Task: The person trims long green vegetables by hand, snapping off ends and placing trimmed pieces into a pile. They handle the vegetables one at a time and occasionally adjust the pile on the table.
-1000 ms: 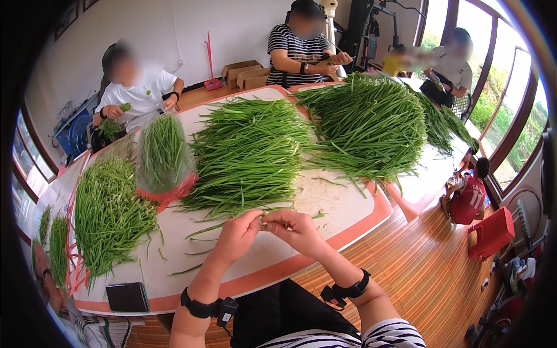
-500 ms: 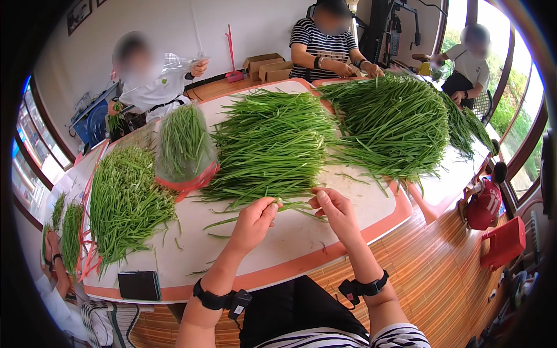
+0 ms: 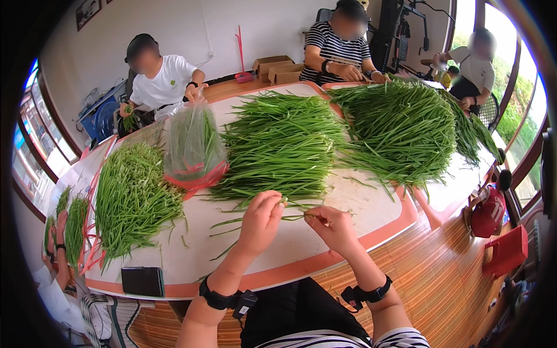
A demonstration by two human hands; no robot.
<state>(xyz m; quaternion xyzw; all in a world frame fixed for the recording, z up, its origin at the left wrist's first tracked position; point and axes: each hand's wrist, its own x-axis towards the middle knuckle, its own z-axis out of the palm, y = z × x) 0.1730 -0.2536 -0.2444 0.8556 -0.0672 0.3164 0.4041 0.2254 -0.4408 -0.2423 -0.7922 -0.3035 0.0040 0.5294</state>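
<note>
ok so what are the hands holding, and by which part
The left hand pinches a green stalk by its pale end; the right hand is pinched shut, on what is too small to tell.

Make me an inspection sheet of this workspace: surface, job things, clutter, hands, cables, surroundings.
Surface: white table with an orange border; green scraps scattered on it.
Job things: left heap, middle heap and right heap of green stalks; clear bag with greens inside, a co-worker's hand at its top.
Clutter: dark phone near the table's edge.
Hands: left hand pinches a pale-ended stalk; right hand has its fingertips together, anything held too small to tell.
Cables: thin dark cord below the left wrist's box.
Surroundings: seated co-workers; cardboard boxes; red stool on the wooden floor.
</note>
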